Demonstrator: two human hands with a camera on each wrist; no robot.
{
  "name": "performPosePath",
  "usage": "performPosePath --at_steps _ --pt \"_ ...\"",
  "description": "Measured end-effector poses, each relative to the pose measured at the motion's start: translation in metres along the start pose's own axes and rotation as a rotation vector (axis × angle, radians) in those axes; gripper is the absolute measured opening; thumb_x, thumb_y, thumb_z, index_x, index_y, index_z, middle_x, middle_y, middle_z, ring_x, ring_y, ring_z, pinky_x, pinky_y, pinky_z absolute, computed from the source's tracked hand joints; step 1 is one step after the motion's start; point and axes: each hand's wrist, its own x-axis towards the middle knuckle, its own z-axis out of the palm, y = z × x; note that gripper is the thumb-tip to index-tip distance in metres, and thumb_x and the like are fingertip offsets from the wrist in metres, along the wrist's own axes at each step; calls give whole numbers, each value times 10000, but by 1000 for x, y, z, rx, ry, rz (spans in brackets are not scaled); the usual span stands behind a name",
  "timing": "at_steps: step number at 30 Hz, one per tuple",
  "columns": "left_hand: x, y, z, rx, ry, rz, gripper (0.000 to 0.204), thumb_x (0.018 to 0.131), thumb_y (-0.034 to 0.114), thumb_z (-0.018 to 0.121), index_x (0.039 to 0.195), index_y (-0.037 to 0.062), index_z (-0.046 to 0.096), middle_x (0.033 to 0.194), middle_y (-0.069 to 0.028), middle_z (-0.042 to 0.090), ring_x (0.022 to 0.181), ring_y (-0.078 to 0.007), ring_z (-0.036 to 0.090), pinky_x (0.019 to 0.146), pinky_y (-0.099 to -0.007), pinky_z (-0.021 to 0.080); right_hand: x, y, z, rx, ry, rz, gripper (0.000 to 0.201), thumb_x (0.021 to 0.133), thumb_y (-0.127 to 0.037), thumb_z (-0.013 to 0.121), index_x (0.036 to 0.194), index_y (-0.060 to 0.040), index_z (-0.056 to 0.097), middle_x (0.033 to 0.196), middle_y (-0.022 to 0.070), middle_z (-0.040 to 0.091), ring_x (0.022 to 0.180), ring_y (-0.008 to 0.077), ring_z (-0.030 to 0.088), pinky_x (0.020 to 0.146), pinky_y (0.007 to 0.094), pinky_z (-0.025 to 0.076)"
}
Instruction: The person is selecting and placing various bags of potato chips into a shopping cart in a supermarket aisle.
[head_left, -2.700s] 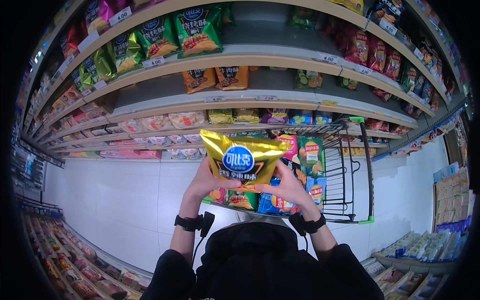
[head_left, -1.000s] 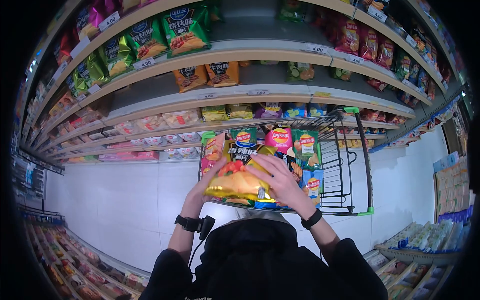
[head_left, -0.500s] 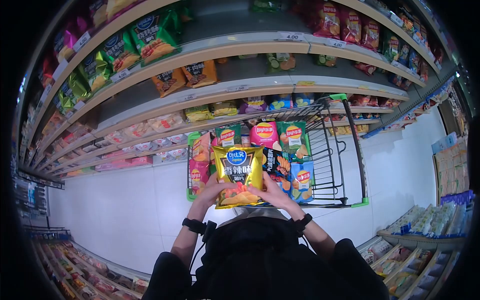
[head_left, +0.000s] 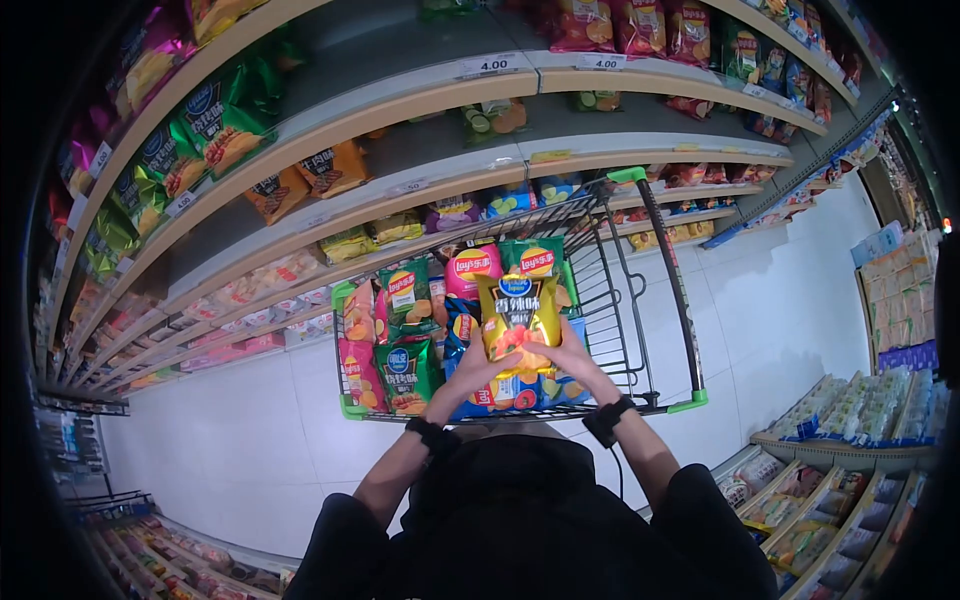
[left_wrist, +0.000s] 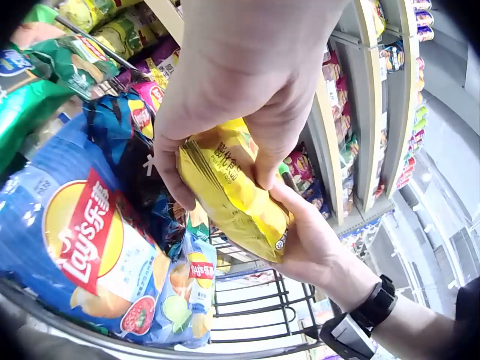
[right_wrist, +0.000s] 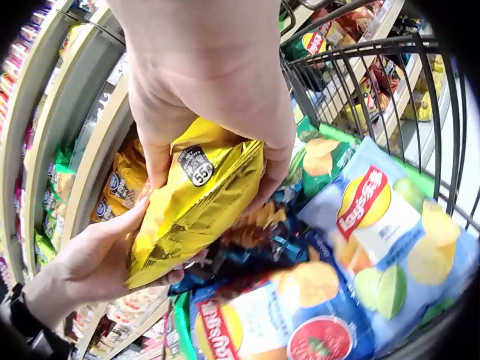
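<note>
A shiny gold bag of potato chips (head_left: pixel 520 322) is held up over the shopping cart (head_left: pixel 672 285), its printed front facing up in the head view. My left hand (head_left: pixel 472 370) grips its left side and my right hand (head_left: pixel 570 360) its right side, thumbs on the front. In the left wrist view, the left hand (left_wrist: pixel 240 82) curls over the bag's yellow edge. The right wrist view shows the right hand (right_wrist: pixel 217 90) gripping the other side. Below lie a blue Lay's bag (left_wrist: pixel 82 247) and a green chip bag (head_left: pixel 405 375).
Several more chip bags fill the cart, including a pink Lay's bag (head_left: pixel 472 268) and a light blue one (right_wrist: pixel 382 247). Beyond the cart runs a long shelf (head_left: pixel 400 115) with bags and price tags. Another display (head_left: pixel 810 490) stands at the lower right. Pale floor tiles (head_left: pixel 240 430) surround the cart.
The gold bag has been tipped, turned and brought rightward over the cart, with both hands on it; the right hand briefly shifted over its front. The head view has turned, and the green bag shows again.
</note>
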Motion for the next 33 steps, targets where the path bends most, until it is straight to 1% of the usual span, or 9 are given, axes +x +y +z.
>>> performPosePath --at_steps 4,8,12,16,17,20,25,28,33 --pt "66 -8 14 177 64 132 953 764 309 815 1436 -27 230 1345 -183 472 1215 -227 504 1017 -341 417 54 11 -39 -64 7 -27 763 778 -229 803 1359 10 370 1237 133 567 1114 184 567 935 310 478" --pt "112 -6 27 282 155 68 919 764 314 802 1426 -14 254 1349 -223 463 1240 -304 492 1025 -371 408 102 29 -70 -214 34 -124 742 797 -221 788 1362 15 368 1205 128 590 1090 177 580 921 308 483" --pt "132 -26 39 579 334 247 835 802 221 728 1444 4 239 1408 -270 370 1279 -406 419 1050 -442 375 123 43 -85 -560 184 -133 796 753 -252 809 1361 11 367 1137 194 631 1059 300 631 898 355 503" --pt "104 -3 42 995 228 389 732 823 104 648 1455 20 290 1496 -236 267 1362 -392 318 1105 -472 309 125 43 -69 -893 313 -320 915 720 -220 802 1439 -4 280 1450 292 333 1325 426 370 1089 444 342" --pt "100 -6 41 1092 179 458 708 830 107 640 1450 19 310 1505 -230 257 1379 -383 297 1118 -472 292 125 33 -68 -929 222 -339 975 711 -220 793 1464 12 220 1517 289 175 1386 432 245 1124 474 277" --pt "95 -5 44 1273 83 521 610 880 174 590 1419 -5 369 1541 -208 214 1440 -340 196 1162 -462 212 134 5 -67 -1099 52 -618 955 728 -202 774 1483 -37 213 1526 263 189 1399 411 243 1135 479 264" --pt "95 -16 49 1295 70 472 606 904 218 562 1412 -44 360 1541 -220 216 1453 -333 168 1174 -442 194 151 13 -66 -1317 -236 -280 837 891 -419 580 1541 -155 122 1592 183 62 1464 347 127 1163 497 188" --pt "95 -18 51 1412 100 479 611 897 224 559 1403 -60 366 1527 -225 246 1448 -333 184 1171 -438 200 155 1 -62 -1364 -303 -174 800 897 -423 571 1526 -126 175 1576 206 109 1453 364 158 1150 507 219" --pt "88 -20 59 1391 41 464 611 879 202 534 1393 -83 367 1500 -230 305 1438 -331 218 1169 -427 203 179 -5 -60 -1224 -143 -326 700 909 -427 550 1485 -130 285 1565 194 161 1445 354 178 1147 557 196"
